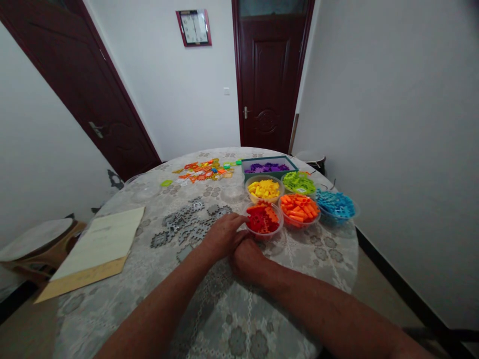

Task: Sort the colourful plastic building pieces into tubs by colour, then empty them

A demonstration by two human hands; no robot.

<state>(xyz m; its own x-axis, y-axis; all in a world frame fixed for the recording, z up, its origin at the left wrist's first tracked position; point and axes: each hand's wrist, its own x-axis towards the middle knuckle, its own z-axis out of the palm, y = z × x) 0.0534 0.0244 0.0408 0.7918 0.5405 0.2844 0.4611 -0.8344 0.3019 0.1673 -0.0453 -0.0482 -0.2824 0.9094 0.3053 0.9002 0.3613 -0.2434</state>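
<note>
My left hand [223, 233] lies on the round table [179, 299] with its fingers stretched toward the clear bowl of red pieces [263, 220], fingertips almost at its rim. My right hand [247, 258] rests just behind it, curled into a loose fist against the left wrist; whether it holds anything is hidden. Grey flat gear-like pieces [187, 224] are spread on the cloth just left of my left hand.
Bowls of orange [300, 208], yellow [264, 189], green [298, 182] and blue pieces [336, 205] stand beside a teal box of purple pieces [268, 167]. Loose orange pieces [202, 170] lie farther back. Papers [98, 247] overhang the left edge. A stool [35, 244] stands at left.
</note>
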